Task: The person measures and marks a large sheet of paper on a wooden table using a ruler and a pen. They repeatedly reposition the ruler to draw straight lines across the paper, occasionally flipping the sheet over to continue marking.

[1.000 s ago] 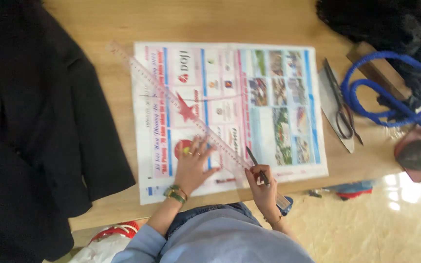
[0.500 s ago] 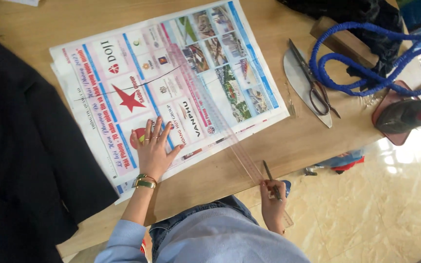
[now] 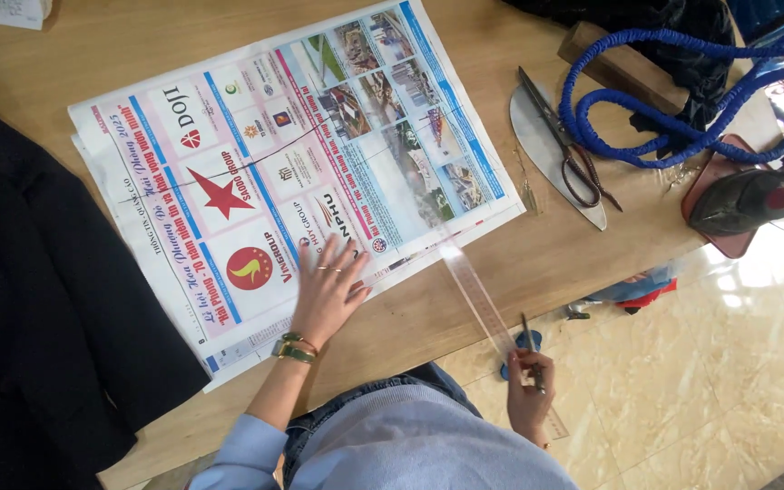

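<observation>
Large printed newspaper sheet (image 3: 319, 154) flat on table, red, blue, white panels

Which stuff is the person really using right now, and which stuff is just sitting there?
Being used:
- newspaper, pressed flat by the left hand
- clear ruler and pencil, both held in the right hand

Just sitting there:
- scissors
- blue cord
- iron
- black cloth
- wooden block

Wooden table (image 3: 592, 263), glossy tiled floor (image 3: 719, 381)
</observation>
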